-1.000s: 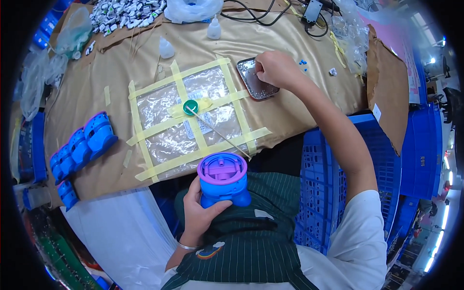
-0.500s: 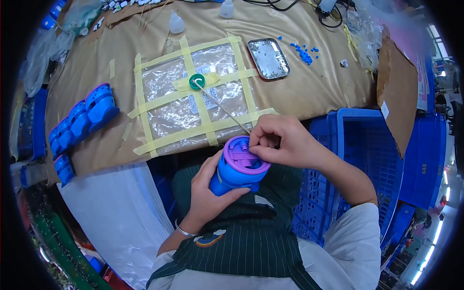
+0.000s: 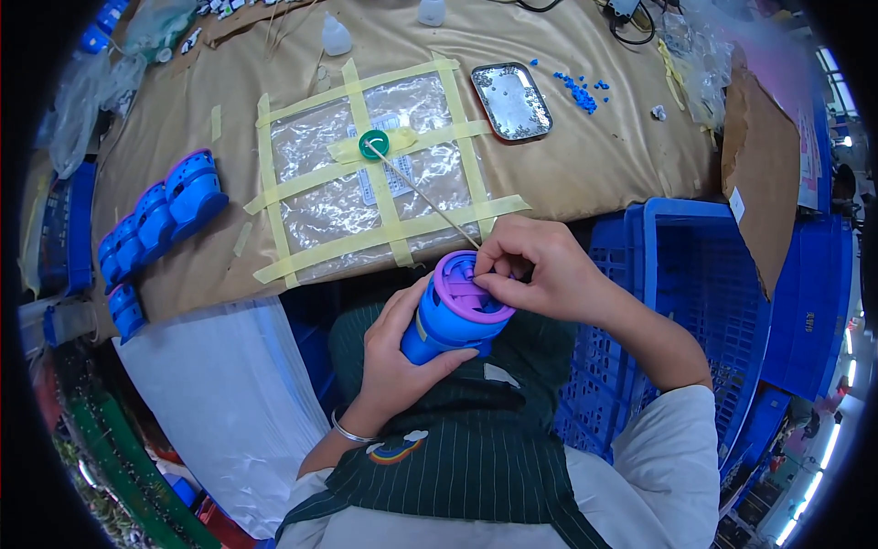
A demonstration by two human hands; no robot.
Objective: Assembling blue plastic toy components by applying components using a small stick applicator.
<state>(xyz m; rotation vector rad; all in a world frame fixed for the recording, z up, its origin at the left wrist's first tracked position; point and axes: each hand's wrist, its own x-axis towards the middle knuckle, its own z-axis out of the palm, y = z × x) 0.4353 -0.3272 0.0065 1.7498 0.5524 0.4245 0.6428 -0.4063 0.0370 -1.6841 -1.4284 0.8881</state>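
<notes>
Within left hand [image 3: 391,355], rounded blue plastic body [image 3: 448,328], purple-rimmed

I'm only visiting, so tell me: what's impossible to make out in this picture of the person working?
All in the head view:
- What, if anything, the right hand pinches: its own fingertips hide it.
- The underside of the blue-and-purple piece: turned away, with the left hand covering one side.
- The farther white bottle: its top is cut off by the upper edge.
- The specks in the shallow tray: too small to identify.
</notes>
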